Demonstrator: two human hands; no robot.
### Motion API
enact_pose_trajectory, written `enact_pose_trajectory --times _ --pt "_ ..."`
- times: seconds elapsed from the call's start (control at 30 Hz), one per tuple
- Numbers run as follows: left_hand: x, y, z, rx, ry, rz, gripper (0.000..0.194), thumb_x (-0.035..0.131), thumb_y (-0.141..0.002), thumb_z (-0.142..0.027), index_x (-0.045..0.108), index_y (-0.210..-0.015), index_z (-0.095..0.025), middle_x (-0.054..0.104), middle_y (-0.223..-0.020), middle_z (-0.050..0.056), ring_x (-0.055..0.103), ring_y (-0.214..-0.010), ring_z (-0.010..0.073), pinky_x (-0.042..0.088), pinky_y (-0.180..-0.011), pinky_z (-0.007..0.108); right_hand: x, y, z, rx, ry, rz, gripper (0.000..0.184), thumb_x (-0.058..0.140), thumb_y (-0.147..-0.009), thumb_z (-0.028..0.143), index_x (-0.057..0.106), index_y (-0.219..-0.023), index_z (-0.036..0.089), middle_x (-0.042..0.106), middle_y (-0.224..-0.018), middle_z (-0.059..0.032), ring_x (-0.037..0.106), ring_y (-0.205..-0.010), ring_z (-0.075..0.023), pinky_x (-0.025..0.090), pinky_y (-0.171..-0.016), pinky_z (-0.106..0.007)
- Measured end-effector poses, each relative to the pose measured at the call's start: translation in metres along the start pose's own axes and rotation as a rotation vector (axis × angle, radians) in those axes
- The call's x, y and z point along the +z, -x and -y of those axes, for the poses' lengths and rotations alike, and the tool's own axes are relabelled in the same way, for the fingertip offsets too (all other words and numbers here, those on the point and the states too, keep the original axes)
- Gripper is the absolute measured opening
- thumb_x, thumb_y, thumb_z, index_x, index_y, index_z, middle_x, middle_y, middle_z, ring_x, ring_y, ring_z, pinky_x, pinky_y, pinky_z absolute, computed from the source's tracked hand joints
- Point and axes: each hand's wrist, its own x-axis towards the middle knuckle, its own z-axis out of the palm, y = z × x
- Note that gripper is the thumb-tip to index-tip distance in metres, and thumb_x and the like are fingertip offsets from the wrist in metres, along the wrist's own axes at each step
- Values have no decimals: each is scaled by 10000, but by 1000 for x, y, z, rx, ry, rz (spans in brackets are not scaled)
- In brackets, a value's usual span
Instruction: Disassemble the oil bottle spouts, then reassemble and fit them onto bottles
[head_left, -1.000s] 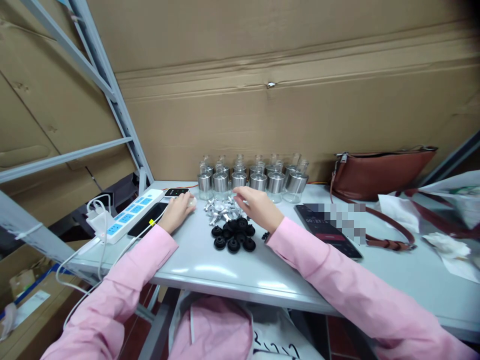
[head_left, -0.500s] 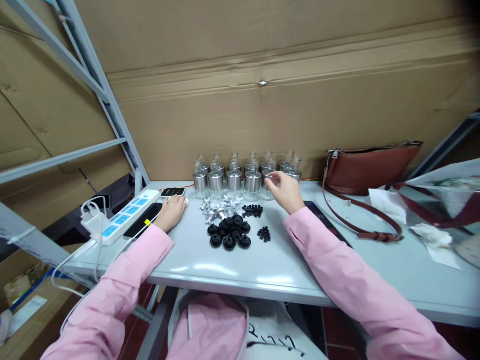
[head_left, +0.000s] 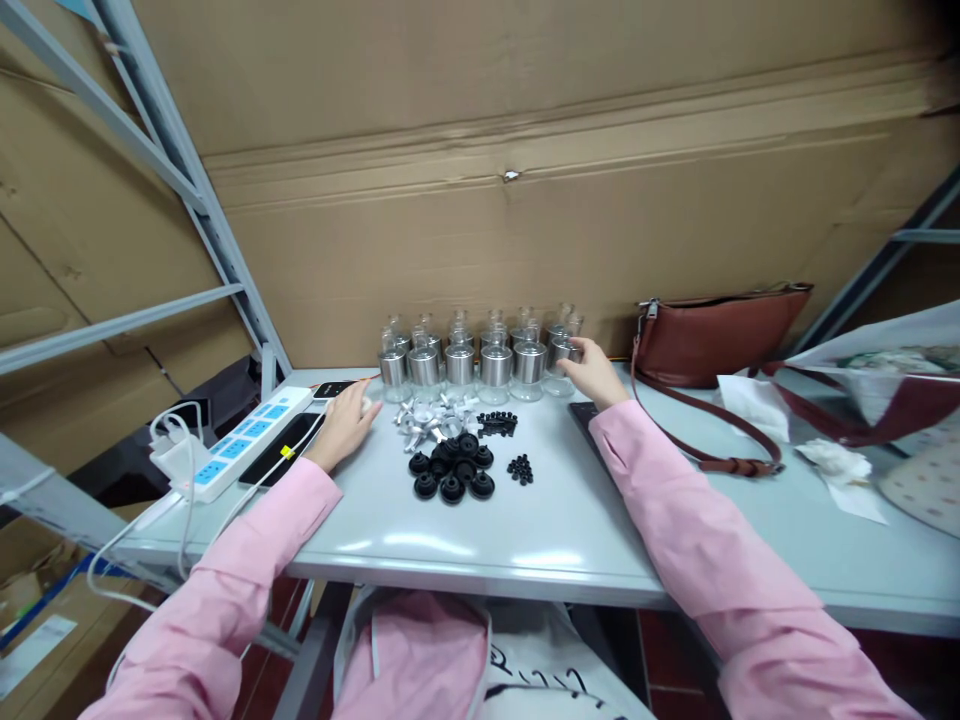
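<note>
Glass bottles with silver metal bands (head_left: 460, 366) stand in two rows along the back of the table. My right hand (head_left: 597, 374) is at the row's right end, thumb and fingers closed around the right side of the front glass bottle (head_left: 559, 352). The far fingers are partly hidden. Flat on the table at the left rests my left hand (head_left: 346, 425), fingers stretched out beside a small white object (head_left: 366, 406) that it partly covers. Between the hands lie silvery-white winged parts (head_left: 431, 424), black round stepped caps (head_left: 452, 466), small black pieces (head_left: 498, 423) and tiny black rings (head_left: 520, 469).
A power strip (head_left: 244, 440), a black phone (head_left: 281, 450) and white cables lie at the left, near a small black device (head_left: 335, 389). Right of my right hand are a dark flat device (head_left: 589, 420), a brown bag (head_left: 720, 340) and crumpled tissue (head_left: 836, 462). Cardboard (head_left: 450, 240) stands behind.
My right hand has moved right, from the second-to-last front bottle to the end one. That end bottle now stands closer to its neighbour. My left hand stays at the left.
</note>
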Motion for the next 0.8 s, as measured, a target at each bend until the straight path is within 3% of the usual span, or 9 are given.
enact_pose_trajectory --times 0.1,0.17,0.27,0.33,0.4,0.47,0.57,0.7,0.8 --pt "-13 -23 -8 -88 262 -88 561 216 -916 -481 221 -1365 -144 332 -1416 142 333 -1309 204 310 -1063 376 -13 -9 10 130 -16 -28 710 455 -760 492 347 -1304 48 423 -1330 -215 416 -1229 -263 335 -1011 -367" --pt "-28 -45 -17 -63 305 -118 587 204 -911 -510 173 -1387 -166 255 -1457 131 264 -1347 198 270 -1088 380 -21 -23 21 46 98 -51 777 419 -780 553 289 -1344 36 320 -1406 -224 295 -1311 -283 260 -1059 -405" --pt "-52 -82 -40 162 131 -12 705 358 -833 -614 183 -1402 -236 130 -1503 81 75 -1394 256 161 -1112 472 -28 -52 40 -189 339 89 799 372 -786 636 316 -1363 87 265 -1455 -170 138 -1362 -332 116 -1079 -538" --pt "-60 -106 -61 332 -44 143 762 446 -751 -679 224 -1387 -323 120 -1509 39 20 -1389 310 82 -1077 587 -25 -72 50 -231 448 213 776 275 -797 683 396 -1331 133 305 -1446 -134 115 -1362 -352 75 -1052 -608" --pt "-57 -128 -80 431 -155 242 806 466 -709 -713 213 -1387 -357 104 -1512 32 -5 -1383 340 17 -1042 640 -17 -86 55 -117 522 262 773 141 -821 682 469 -1284 158 370 -1409 -132 150 -1348 -374 101 -1025 -642" --pt "-48 -147 -95 445 -177 268 806 426 -726 -722 160 -1397 -365 109 -1511 43 24 -1383 337 52 -1036 641 -8 -95 55 -7 562 351 840 93 -799 713 492 -1270 143 386 -1392 -161 287 -1295 -385 215 -1021 -584" --pt "-31 -163 -105 447 -171 317 745 367 -780 -693 148 -1403 -349 217 -1485 60 137 -1374 309 136 -1052 586 1 -99 52 -7 587 422 914 78 -761 757 483 -1282 124 362 -1402 -178 391 -1241 -368 313 -1008 -484" --pt "-22 -166 -105 425 -173 288 695 347 -812 -659 183 -1402 -330 350 -1425 74 255 -1339 286 212 -1055 501 6 -101 51 -66 602 466 925 -17 -768 733 437 -1326 152 253 -1470 -137 192 -1353 -339 225 -1063 -499" --pt "-22 -163 -104 434 -175 258 678 351 -815 -648 198 -1397 -337 370 -1408 78 335 -1296 270 258 -1043 448 6 -102 52 -105 608 501 905 54 -760 757 396 -1354 165 230 -1481 -123 90 -1379 -324 157 -1073 -544"
